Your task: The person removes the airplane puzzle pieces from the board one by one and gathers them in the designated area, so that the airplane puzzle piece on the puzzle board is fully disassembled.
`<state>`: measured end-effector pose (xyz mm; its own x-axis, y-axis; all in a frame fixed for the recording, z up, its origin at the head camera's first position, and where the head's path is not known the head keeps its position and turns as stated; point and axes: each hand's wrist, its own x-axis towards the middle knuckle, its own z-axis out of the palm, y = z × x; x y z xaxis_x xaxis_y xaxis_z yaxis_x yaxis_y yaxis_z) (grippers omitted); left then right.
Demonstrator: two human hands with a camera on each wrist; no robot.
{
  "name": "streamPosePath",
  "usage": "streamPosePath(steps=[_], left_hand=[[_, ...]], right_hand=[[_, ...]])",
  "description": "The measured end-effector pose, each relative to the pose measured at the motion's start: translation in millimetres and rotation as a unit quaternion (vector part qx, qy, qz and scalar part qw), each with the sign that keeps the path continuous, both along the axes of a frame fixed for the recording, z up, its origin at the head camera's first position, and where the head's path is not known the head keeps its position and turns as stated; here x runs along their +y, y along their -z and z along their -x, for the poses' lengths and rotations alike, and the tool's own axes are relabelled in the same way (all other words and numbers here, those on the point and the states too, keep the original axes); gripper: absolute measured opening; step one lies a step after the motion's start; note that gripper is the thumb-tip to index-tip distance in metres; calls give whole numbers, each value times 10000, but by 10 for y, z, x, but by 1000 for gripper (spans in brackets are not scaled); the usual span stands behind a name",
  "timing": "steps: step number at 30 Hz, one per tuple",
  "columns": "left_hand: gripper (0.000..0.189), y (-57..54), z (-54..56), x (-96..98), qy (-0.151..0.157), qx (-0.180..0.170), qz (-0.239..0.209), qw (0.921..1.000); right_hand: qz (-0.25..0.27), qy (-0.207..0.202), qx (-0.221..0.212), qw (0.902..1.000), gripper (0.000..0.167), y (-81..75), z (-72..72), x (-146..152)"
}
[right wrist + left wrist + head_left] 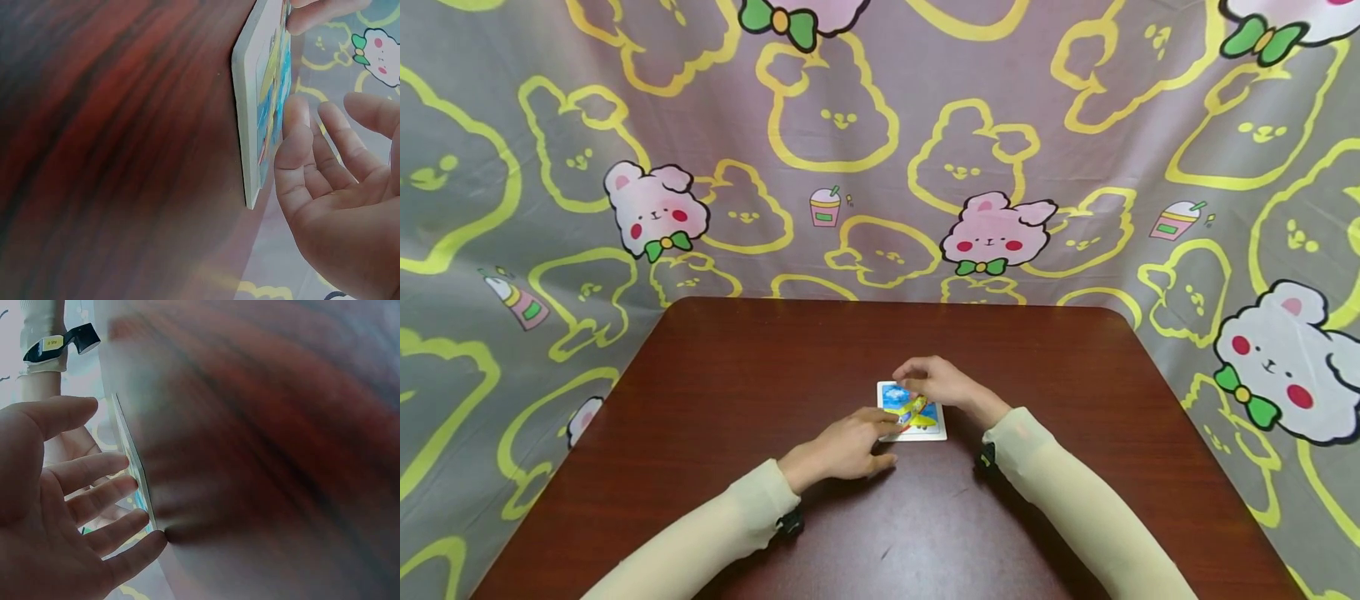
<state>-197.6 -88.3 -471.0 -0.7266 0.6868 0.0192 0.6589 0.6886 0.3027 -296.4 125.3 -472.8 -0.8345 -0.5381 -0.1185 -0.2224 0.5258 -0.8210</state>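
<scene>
A thin square picture board (931, 414) with a pale border lies on the table, showing a yellow airplane against blue sky. My left hand (848, 445) rests its fairly straight fingertips on the board's left side, with the thumb spread apart. In the left wrist view, those fingers (103, 494) touch along the board's face. My right hand (946, 385) is over the board's upper right part, fingers loosely bent. From the right wrist view, its thumb (295, 147) and forefinger are close together by the board's surface; nothing held shows between them. The board's far corner is partly covered.
The brown table (760, 350) has a glossy wood-grain top and rounded far corners. A curtain (880, 192) printed with rabbits and drink cups hangs around its back and sides. Dark straps with small devices (791, 523) are on both wrists.
</scene>
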Motion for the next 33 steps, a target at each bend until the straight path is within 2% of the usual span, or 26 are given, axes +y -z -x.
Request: streamPosePath(steps=[12, 22, 33], left_hand=[[48, 9, 19, 28, 135, 105, 49, 9998], [49, -3, 19, 48, -29, -27, 128, 9999], [50, 34, 53, 49, -141, -374, 7, 9992]], right_hand=[[-28, 25, -132, 9999, 26, 1, 32, -57], [-109, 6, -170, 9998, 26, 4, 38, -86], [-71, 33, -305, 9995, 25, 24, 57, -96]])
